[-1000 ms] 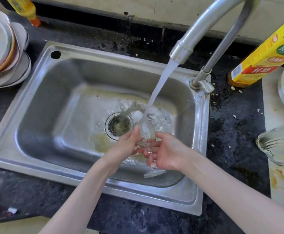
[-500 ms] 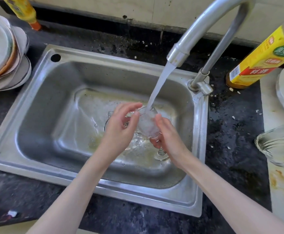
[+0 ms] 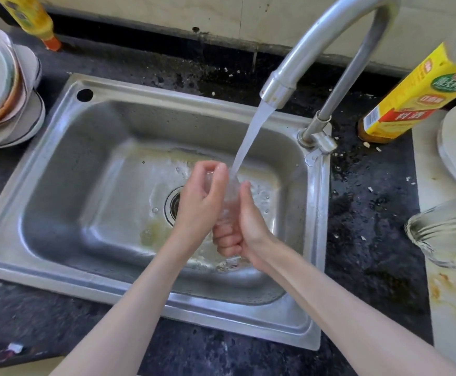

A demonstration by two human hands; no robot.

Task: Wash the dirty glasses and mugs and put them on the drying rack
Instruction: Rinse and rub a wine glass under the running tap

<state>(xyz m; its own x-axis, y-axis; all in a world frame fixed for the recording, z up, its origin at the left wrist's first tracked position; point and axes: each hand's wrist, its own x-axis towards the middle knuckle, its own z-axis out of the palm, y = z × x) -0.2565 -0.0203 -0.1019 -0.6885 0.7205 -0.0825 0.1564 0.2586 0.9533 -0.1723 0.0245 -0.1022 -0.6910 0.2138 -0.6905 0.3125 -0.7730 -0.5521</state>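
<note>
One stemmed glass (image 3: 230, 196) held over one steel sink (image 3: 66, 169), under the single stream from one faucet (image 3: 327, 42). Left hand (image 3: 202, 202) curled round the bowl; right hand (image 3: 244, 226) gripped round the stem. Two yellow bottles (image 3: 416, 99) on the counter, one stack of plates (image 3: 1, 88) at left, one glass jug (image 3: 449, 234) at right.

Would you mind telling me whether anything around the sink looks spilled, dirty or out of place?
Yes. Pale crumbs litter the dark counter beside the tap base, orange-brown smears stain the light board at right, and yellowish residue sits on the sink floor near the drain.
</note>
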